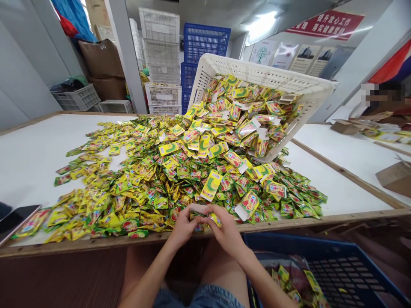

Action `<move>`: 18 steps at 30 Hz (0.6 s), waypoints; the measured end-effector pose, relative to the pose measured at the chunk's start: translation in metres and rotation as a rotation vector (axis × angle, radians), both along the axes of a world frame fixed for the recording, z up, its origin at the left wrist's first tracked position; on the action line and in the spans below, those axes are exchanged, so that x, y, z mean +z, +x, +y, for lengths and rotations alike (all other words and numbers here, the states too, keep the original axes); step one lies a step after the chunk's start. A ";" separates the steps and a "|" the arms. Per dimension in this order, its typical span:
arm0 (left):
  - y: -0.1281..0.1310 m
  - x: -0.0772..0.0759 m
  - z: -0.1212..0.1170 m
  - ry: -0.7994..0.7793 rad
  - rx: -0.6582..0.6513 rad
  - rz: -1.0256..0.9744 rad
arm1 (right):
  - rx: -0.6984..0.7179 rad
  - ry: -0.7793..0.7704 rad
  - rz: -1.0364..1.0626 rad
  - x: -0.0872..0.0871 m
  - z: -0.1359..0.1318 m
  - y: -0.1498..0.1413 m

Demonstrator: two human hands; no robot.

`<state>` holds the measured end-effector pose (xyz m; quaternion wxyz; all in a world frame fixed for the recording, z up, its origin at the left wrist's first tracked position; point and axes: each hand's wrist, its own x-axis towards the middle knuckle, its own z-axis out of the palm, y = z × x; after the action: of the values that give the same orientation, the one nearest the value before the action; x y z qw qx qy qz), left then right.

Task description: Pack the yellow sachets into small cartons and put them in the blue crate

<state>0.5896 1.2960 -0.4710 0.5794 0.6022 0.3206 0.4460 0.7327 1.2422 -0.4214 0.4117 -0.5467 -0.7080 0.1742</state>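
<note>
At the front edge of the table, my left hand [183, 226] and my right hand [225, 229] are closed together around a small carton [198, 208]. Its pale flap shows between my fingers, while most of its body is hidden. A broad heap of small yellow and green foil packets [147, 184] lies right in front of my hands. On top of the heap rest several flat yellow cartons, one [211, 185] just beyond my fingers and another [248, 204] with its white flap out, to the right. More cartons spill from a tilted white plastic basket [302, 109].
Below the table edge at right, a blue crate [340, 248] holds several packs in a clear bag. A phone [19, 220] lies at far left. White [162, 55] and blue crates [205, 45] are stacked behind. A person [385, 100] sits at far right near cardboard boxes [396, 177].
</note>
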 end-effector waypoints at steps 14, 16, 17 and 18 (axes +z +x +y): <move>-0.015 0.003 -0.016 0.232 0.176 0.072 | -0.053 0.099 0.284 -0.032 0.002 -0.008; -0.014 0.003 -0.017 0.203 0.241 0.037 | -0.064 0.099 0.282 -0.034 0.002 -0.008; -0.014 0.004 -0.017 0.211 0.256 0.043 | -0.036 0.100 0.259 -0.034 0.002 -0.007; -0.015 0.005 -0.018 0.239 0.252 0.066 | 0.002 0.104 0.229 -0.034 0.002 -0.006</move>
<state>0.5750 1.2782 -0.4659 0.4323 0.6361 0.3568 0.5302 0.7265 1.2446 -0.4554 0.5174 -0.5006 -0.6650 0.1988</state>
